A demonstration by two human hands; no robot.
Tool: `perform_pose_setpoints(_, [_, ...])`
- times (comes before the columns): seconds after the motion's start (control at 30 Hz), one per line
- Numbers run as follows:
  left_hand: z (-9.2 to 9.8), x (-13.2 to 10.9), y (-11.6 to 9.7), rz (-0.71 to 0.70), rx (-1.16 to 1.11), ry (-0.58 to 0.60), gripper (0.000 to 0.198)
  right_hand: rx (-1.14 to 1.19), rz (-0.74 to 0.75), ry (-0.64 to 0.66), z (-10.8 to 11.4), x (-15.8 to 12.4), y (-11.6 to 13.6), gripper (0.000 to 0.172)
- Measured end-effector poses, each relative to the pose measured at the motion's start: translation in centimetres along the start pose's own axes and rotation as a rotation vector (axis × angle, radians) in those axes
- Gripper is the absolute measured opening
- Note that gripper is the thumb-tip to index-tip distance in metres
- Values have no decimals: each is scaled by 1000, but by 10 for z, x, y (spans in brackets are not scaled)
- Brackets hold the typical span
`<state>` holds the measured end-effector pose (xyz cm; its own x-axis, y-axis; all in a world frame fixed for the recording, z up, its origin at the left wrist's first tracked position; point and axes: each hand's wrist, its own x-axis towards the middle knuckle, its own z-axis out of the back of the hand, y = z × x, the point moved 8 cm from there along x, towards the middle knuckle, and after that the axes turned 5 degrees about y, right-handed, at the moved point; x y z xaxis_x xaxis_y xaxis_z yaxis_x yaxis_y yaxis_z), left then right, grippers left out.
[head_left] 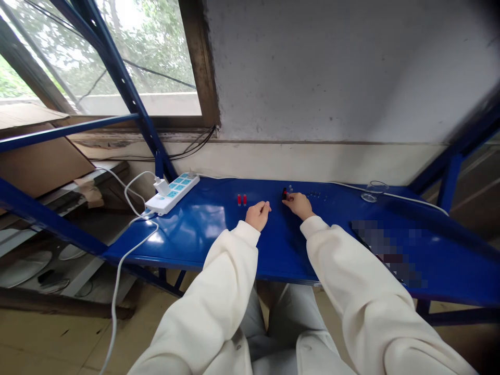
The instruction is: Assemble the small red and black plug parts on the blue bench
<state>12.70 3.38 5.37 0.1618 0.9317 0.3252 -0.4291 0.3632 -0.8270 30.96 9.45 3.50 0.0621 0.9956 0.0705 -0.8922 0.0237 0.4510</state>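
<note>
Left hand (258, 214) rests on the blue table (203, 229), curled into a loose fist, near two red vials (241, 199). Right hand (299, 204), fingers bent, touches a small dark vial (285, 194) standing mid-table; whether it grips the vial cannot be told.

Blue metal shelf (203, 229), grey wall (332, 67), daylit window (136, 52), tan floor (47, 333)
</note>
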Motion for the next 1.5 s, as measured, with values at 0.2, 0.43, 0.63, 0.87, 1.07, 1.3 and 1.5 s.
perform_pose_setpoints(0.2, [0,0,1,0,-2,-2,38,20,-54,46,-4,5,-14,19])
perform_pose_setpoints(0.43, [0,0,0,-8,4,-1,39,46,-90,31,0,6,-25,17])
perform_pose_setpoints(0.63, [0,-1,0,-3,-14,-1,38,41,-127,-33,4,-2,-24,27])
perform_pose_setpoints(0.87, [0,-1,-3,-14,10,1,39,20,-143,-22,5,-4,-24,28])
perform_pose_setpoints(1.07, [-1,0,-1,-33,48,-6,38,4,-159,-6,4,-4,-23,32])
perform_pose_setpoints(1.3, [-6,-5,-16,-115,385,57,28,-70,-181,68,10,-7,-22,40])
perform_pose_setpoints(1.5, [39,3,-11,91,593,-20,40,12,-120,-51,37,-34,12,33])
